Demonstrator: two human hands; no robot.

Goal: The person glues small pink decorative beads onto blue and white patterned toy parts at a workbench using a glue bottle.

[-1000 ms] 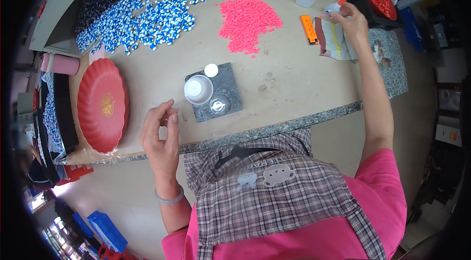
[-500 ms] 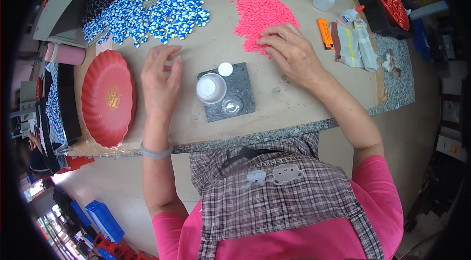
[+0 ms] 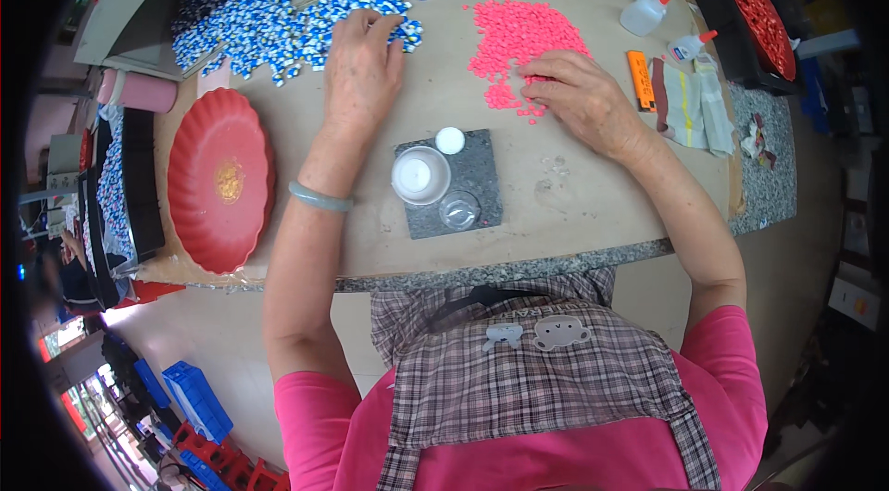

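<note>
My left hand (image 3: 361, 74) reaches over the near right edge of a heap of small blue-and-white pieces (image 3: 278, 28). Its fingers are bent and the thumb stands apart from them. Low over the near side of a pink pile of small pieces (image 3: 523, 32), my right hand (image 3: 588, 107) has its thumb and forefinger slightly parted; I see nothing held between them. Between my forearms lies a dark grey stone slab (image 3: 431, 224). On it are a round white cup (image 3: 404, 195) with a white disc inside, a small white round cap (image 3: 450, 140) and a clear round dish (image 3: 459, 210).
A red fluted bowl (image 3: 199, 204) is at the left, near a pink cylinder (image 3: 148, 91). At the right are two glue bottles (image 3: 641, 17) with red tips, an orange box-cutter-like object (image 3: 640, 81) and a folded cloth (image 3: 696, 107). A black tray (image 3: 782, 76) holds red pieces.
My left hand has moved forward and right, from beside the bowl to the blue-and-white heap. A small cluster of pink pieces now lies apart from its pile, by my right fingertips.
</note>
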